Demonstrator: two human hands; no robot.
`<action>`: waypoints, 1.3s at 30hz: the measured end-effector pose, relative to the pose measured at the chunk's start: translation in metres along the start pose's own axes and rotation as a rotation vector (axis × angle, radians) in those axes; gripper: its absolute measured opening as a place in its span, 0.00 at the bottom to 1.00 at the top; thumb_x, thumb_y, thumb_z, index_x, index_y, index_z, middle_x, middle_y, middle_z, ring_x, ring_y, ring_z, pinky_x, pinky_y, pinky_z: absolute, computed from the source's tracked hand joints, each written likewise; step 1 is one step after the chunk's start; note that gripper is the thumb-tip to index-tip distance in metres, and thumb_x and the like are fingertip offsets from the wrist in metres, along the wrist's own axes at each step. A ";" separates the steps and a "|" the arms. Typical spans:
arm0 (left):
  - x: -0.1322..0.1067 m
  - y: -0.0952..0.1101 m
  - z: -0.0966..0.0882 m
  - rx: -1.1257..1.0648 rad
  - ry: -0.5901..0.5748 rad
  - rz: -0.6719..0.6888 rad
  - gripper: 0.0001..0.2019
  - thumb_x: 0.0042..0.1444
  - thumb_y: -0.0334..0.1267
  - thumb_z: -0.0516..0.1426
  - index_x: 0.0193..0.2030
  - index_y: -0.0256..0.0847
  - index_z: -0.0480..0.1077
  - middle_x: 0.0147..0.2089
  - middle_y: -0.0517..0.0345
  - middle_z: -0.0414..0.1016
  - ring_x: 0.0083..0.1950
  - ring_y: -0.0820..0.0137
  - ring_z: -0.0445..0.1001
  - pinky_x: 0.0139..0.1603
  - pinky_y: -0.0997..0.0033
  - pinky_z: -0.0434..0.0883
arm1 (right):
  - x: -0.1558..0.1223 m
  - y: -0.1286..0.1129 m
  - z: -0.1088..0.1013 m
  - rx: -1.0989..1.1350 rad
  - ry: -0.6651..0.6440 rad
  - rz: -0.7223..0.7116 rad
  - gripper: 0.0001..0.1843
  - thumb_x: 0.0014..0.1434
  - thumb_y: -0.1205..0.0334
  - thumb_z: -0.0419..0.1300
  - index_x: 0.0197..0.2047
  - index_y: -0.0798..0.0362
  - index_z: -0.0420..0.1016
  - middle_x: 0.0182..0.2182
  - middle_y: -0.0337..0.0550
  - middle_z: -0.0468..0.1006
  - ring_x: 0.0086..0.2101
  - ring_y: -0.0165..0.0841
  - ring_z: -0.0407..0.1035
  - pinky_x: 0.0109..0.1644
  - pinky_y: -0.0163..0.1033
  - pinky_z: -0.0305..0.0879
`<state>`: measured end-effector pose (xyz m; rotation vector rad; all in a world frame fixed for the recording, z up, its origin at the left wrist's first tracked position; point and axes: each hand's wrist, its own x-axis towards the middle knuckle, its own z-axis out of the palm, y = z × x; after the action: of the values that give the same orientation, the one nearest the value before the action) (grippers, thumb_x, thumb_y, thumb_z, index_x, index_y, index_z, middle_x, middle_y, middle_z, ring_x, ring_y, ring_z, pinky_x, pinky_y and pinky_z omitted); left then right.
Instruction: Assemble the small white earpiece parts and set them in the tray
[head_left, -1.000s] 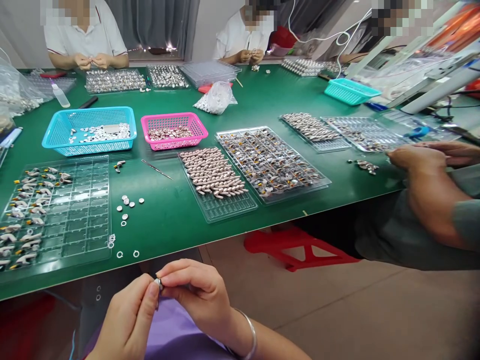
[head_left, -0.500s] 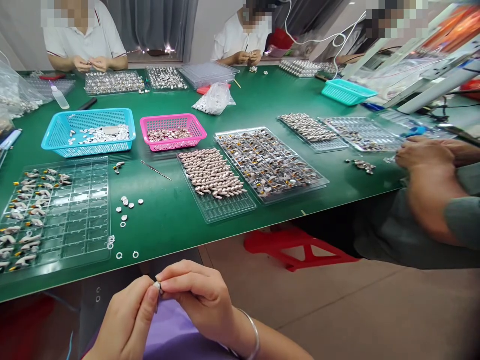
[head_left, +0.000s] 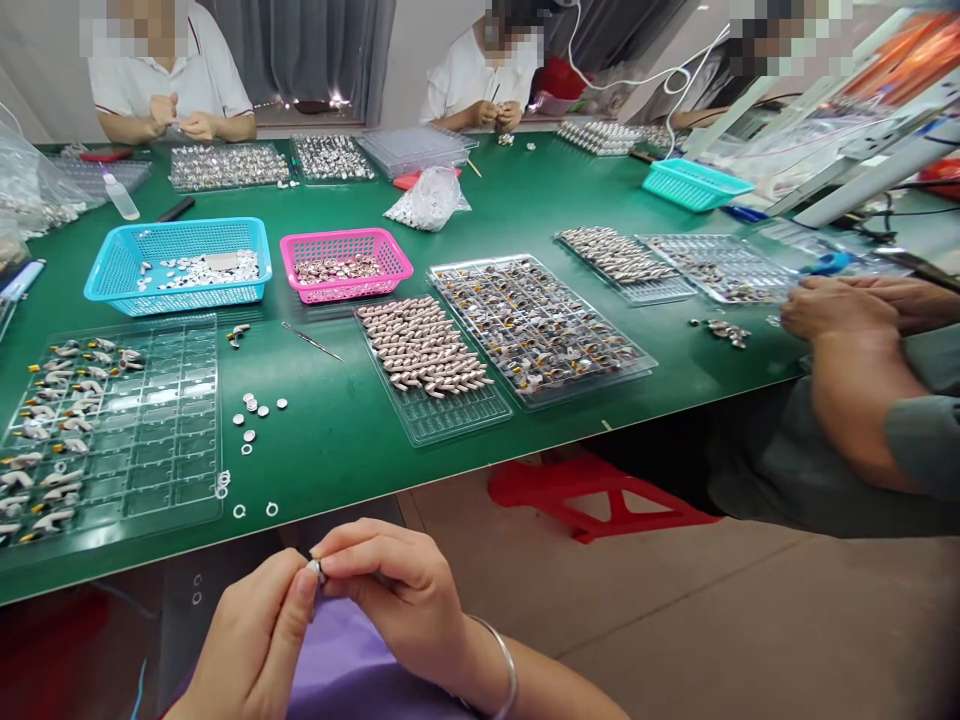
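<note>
Below the near edge of the green table (head_left: 360,430), over my lap, my left hand (head_left: 251,640) and my right hand (head_left: 397,590) meet in a pinch. Between their fingertips sits a small silvery part (head_left: 318,570), held by both. My right wrist carries a silver bangle (head_left: 504,668). On the table just above lie several small white discs and rings (head_left: 251,420). To the left a clear compartment tray (head_left: 112,430) holds several small pieces on its left side.
A blue basket (head_left: 178,262) and a pink basket (head_left: 346,262) stand mid-table, with tweezers (head_left: 313,340) in front. Clear trays of parts (head_left: 540,325) fill the centre. A co-worker's arms (head_left: 855,370) rest at the right edge. Two people work at the far side. A red stool (head_left: 592,495) stands under the table.
My hands have stayed pinched on the small part with only slight finger shifts. The co-worker's hands at the right moved a little.
</note>
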<state>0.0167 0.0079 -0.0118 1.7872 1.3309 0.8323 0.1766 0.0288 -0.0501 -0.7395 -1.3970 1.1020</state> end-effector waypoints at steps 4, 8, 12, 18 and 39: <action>0.000 0.001 0.001 0.018 0.008 0.028 0.16 0.67 0.38 0.47 0.26 0.44 0.61 0.21 0.67 0.63 0.20 0.77 0.64 0.22 0.81 0.64 | -0.001 0.000 0.000 0.009 -0.001 -0.003 0.10 0.58 0.73 0.64 0.39 0.49 0.83 0.37 0.44 0.83 0.34 0.32 0.79 0.39 0.34 0.79; 0.000 0.000 0.002 0.078 0.011 0.086 0.15 0.67 0.36 0.47 0.28 0.44 0.62 0.23 0.66 0.64 0.22 0.76 0.66 0.24 0.81 0.65 | -0.001 -0.001 0.000 -0.028 -0.005 0.007 0.10 0.59 0.73 0.63 0.38 0.49 0.83 0.37 0.44 0.84 0.34 0.32 0.79 0.37 0.33 0.80; -0.001 -0.004 0.002 0.141 -0.011 0.140 0.14 0.67 0.33 0.46 0.29 0.44 0.62 0.24 0.65 0.65 0.23 0.76 0.67 0.25 0.80 0.66 | -0.002 -0.001 0.001 -0.023 -0.001 0.022 0.10 0.59 0.73 0.62 0.37 0.50 0.83 0.37 0.45 0.84 0.34 0.32 0.79 0.36 0.33 0.80; 0.000 -0.003 0.001 0.204 0.002 0.227 0.11 0.65 0.30 0.46 0.31 0.44 0.62 0.25 0.65 0.65 0.23 0.76 0.67 0.25 0.80 0.66 | -0.002 -0.003 0.001 0.023 0.001 0.039 0.11 0.58 0.75 0.62 0.36 0.50 0.83 0.36 0.45 0.83 0.34 0.31 0.79 0.35 0.32 0.80; -0.006 -0.003 -0.001 0.061 -0.080 0.133 0.13 0.68 0.34 0.44 0.32 0.44 0.60 0.25 0.65 0.65 0.24 0.76 0.67 0.26 0.81 0.67 | -0.001 -0.004 0.000 0.032 -0.005 -0.091 0.09 0.58 0.77 0.61 0.34 0.55 0.80 0.36 0.48 0.82 0.33 0.30 0.79 0.35 0.30 0.79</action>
<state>0.0131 0.0031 -0.0145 1.9535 1.2083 0.7894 0.1771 0.0264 -0.0468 -0.6441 -1.4008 1.0536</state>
